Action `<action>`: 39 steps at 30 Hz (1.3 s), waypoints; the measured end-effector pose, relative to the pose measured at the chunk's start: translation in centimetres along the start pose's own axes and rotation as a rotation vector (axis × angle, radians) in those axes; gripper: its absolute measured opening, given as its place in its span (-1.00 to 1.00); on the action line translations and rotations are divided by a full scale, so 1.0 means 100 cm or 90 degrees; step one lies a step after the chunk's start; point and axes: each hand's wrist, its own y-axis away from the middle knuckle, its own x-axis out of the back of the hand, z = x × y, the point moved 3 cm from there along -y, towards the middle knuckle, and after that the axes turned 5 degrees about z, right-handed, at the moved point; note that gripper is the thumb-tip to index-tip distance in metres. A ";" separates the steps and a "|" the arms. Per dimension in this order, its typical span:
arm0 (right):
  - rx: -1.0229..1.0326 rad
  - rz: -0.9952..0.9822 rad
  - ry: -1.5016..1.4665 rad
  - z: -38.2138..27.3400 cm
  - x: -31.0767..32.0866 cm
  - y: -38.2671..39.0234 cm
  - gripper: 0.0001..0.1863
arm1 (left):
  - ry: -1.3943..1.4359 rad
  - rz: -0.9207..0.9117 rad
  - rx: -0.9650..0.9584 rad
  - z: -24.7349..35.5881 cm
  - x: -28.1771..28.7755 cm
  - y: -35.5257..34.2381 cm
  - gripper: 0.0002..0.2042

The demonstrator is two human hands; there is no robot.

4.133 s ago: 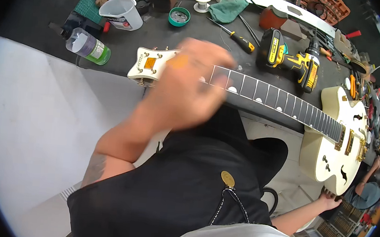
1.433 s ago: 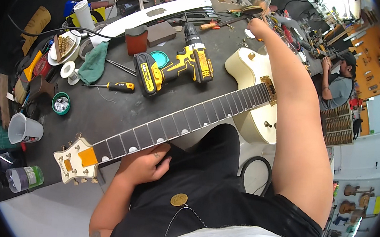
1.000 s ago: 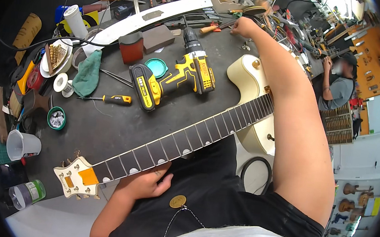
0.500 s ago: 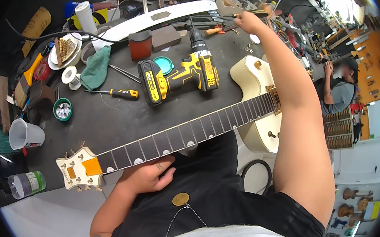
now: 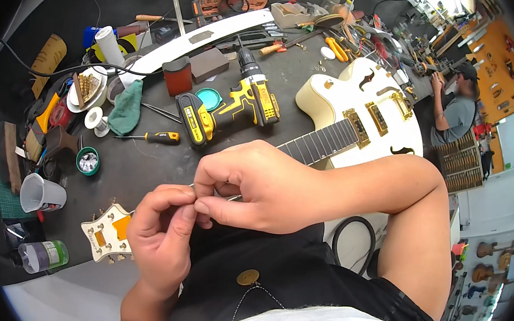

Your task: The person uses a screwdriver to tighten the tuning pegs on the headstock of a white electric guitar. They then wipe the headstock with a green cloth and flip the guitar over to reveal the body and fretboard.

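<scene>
My left hand [image 5: 162,232] and my right hand [image 5: 263,188] meet above the neck of a white electric guitar [image 5: 343,79]. Thumbs and fingertips of both are pinched together, and whatever is between them is too small or hidden to make out. The guitar lies slantwise, its gold-fitted body at the right and its white headstock [image 5: 107,227] at the lower left. Much of the dark fretboard [image 5: 316,144] is hidden behind my hands and forearm. Just beyond them on the bench are a yellow and black cordless drill [image 5: 266,103] and a yellow-handled screwdriver [image 5: 161,137].
A green cloth [image 5: 127,109], a green cup [image 5: 80,160], a clear plastic tub [image 5: 40,193] and a bottle [image 5: 47,256] stand along the left. Orange-handled pliers [image 5: 337,48] and many tools crowd the back. Another person [image 5: 456,114] works at the far right.
My right hand has come back from the far side of the bench to above the neck. My left hand has risen from under the neck to meet it.
</scene>
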 end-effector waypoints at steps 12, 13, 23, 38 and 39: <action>-0.218 0.240 0.831 0.146 0.302 -0.035 -0.71 | -0.490 0.252 -0.188 0.049 0.136 0.011 -0.85; -0.304 0.181 0.906 0.197 0.340 -0.021 -0.75 | -0.484 0.279 -0.159 0.049 0.159 0.010 -0.86; -0.516 0.213 0.824 0.318 0.352 -0.009 -0.82 | -0.730 0.353 -0.012 0.064 0.248 0.028 -0.83; -0.421 0.030 0.586 0.389 0.418 -0.015 -0.79 | -0.728 0.132 0.051 0.045 0.160 0.004 -0.91; -0.425 0.033 0.574 0.390 0.417 -0.014 -0.79 | -0.747 0.125 0.046 0.043 0.158 0.003 -0.91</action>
